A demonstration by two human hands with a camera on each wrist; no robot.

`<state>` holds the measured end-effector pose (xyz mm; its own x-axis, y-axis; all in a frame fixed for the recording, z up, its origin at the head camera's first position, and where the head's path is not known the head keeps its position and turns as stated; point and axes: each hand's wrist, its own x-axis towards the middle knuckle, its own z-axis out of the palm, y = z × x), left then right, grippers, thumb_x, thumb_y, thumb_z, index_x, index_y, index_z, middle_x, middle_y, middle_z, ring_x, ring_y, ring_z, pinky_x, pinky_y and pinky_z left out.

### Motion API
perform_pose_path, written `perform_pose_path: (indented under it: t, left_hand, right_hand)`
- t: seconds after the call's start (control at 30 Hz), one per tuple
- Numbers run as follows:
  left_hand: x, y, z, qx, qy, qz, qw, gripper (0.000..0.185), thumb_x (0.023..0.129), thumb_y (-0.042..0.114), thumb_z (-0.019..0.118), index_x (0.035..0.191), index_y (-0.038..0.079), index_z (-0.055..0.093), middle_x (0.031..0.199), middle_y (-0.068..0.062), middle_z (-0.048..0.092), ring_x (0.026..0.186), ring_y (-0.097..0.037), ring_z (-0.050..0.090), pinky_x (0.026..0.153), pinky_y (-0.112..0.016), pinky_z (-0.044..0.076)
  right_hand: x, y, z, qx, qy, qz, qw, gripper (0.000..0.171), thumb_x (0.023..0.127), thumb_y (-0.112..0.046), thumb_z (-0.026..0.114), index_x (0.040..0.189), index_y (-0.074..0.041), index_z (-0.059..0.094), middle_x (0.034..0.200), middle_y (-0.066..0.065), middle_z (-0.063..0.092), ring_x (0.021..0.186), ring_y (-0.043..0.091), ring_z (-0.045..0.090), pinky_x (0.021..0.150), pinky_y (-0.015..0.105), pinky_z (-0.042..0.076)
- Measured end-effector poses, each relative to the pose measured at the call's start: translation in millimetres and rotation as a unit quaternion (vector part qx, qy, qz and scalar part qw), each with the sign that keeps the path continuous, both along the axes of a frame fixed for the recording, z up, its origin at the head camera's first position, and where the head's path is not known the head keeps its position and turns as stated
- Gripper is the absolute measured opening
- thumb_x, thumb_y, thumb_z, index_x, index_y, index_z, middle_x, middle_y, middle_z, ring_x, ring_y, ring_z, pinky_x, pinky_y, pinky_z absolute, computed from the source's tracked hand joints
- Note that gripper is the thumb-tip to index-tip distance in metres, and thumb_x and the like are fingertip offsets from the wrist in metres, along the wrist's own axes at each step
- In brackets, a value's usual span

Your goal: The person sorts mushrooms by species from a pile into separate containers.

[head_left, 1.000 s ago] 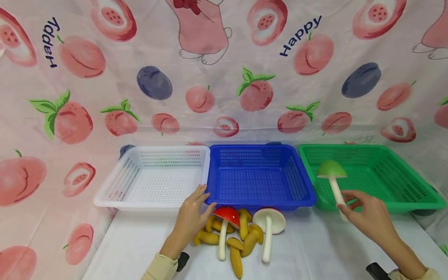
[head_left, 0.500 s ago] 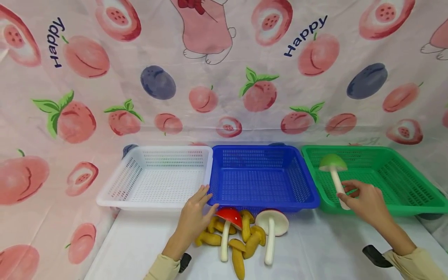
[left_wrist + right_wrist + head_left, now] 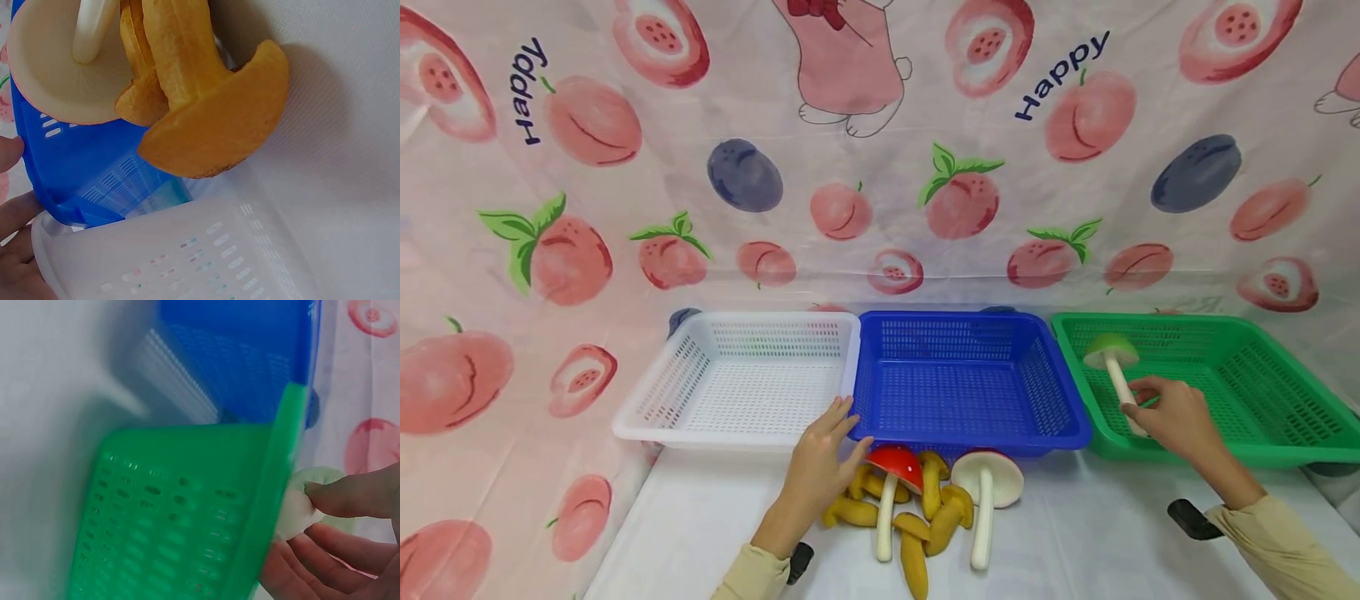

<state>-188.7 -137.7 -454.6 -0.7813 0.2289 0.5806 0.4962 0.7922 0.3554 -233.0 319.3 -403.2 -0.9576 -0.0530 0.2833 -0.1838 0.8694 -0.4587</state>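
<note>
The green-capped mushroom (image 3: 1112,367) is over the green basket (image 3: 1285,454), cap up and tilted, its white stem pinched near the bottom end by the right hand (image 3: 1172,414), so the cap hangs free inside the rim. The left hand (image 3: 823,462) rests with relaxed, straight fingers at the front edges of the white basket (image 3: 647,417) and the blue basket (image 3: 1060,433), just beside the red-capped mushroom (image 3: 895,479) in the pile of yellow mushrooms (image 3: 925,521).

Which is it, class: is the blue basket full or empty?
Empty. In the head view the blue basket shows only its bare mesh floor; the mushrooms lie on the table in front of it.
</note>
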Motion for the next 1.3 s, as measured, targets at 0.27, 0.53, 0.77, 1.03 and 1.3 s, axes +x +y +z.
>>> perform_pose_path:
  t: [0.27, 0.53, 0.77, 1.03, 1.3]
  left_hand:
    - [-0.1, 2.0, 0.7, 0.0, -0.005, -0.002, 1.0, 0.038, 0.085, 0.025, 0.072, 0.109, -0.004, 0.068, 0.131, -0.018, 0.054, 0.126, -0.033, 0.046, 0.097, -0.048, 0.043]
    - [0.3, 2.4, 2.0, 0.001, -0.009, 0.0, 1.0, 0.039, 0.085, 0.026, 0.071, 0.109, -0.004, 0.068, 0.131, -0.018, 0.055, 0.126, -0.033, 0.046, 0.097, -0.048, 0.043]
    - [-0.7, 3.1, 0.9, -0.004, -0.007, 0.0, 1.0, 0.038, 0.085, 0.026, 0.071, 0.108, -0.004, 0.068, 0.13, -0.018, 0.055, 0.125, -0.033, 0.047, 0.096, -0.047, 0.043]
    - [-0.3, 1.9, 0.7, -0.007, -0.019, 0.008, 0.9998, 0.039, 0.086, 0.028, 0.069, 0.111, -0.003, 0.068, 0.132, -0.016, 0.054, 0.127, -0.031, 0.046, 0.098, -0.046, 0.043]
    - [-0.3, 1.0, -0.7, -0.009, -0.016, 0.012, 0.9998, 0.038, 0.086, 0.028, 0.07, 0.111, -0.002, 0.068, 0.132, -0.015, 0.055, 0.127, -0.029, 0.046, 0.098, -0.045, 0.043]
  right_hand:
    - [-11.9, 6.8, -11.9, 0.002, -0.024, 0.002, 1.0, 0.037, 0.079, -0.009, 0.07, 0.104, 0.016, 0.06, 0.082, 0.024, 0.065, 0.073, 0.038, 0.059, 0.054, 0.035, 0.041]
    - [-25.2, 5.8, -18.1, 0.004, -0.063, 0.004, 0.998, 0.038, 0.081, -0.009, 0.069, 0.107, 0.017, 0.058, 0.085, 0.026, 0.065, 0.077, 0.041, 0.058, 0.052, 0.034, 0.044]
    - [-30.7, 5.4, -19.7, 0.003, -0.101, 0.0, 0.995, 0.038, 0.082, -0.008, 0.068, 0.107, 0.019, 0.057, 0.087, 0.029, 0.064, 0.077, 0.041, 0.058, 0.053, 0.036, 0.046]
    - [-37.4, 3.0, -25.0, -0.006, -0.118, 0.008, 0.993, 0.036, 0.082, -0.005, 0.066, 0.106, 0.021, 0.057, 0.085, 0.03, 0.065, 0.072, 0.038, 0.063, 0.052, 0.038, 0.051]
    - [-40.3, 3.2, -28.5, 0.016, -0.145, 0.039, 0.989, 0.024, 0.081, -0.001, 0.061, 0.098, 0.017, 0.062, 0.087, 0.027, 0.064, 0.084, 0.045, 0.059, 0.063, 0.048, 0.052]
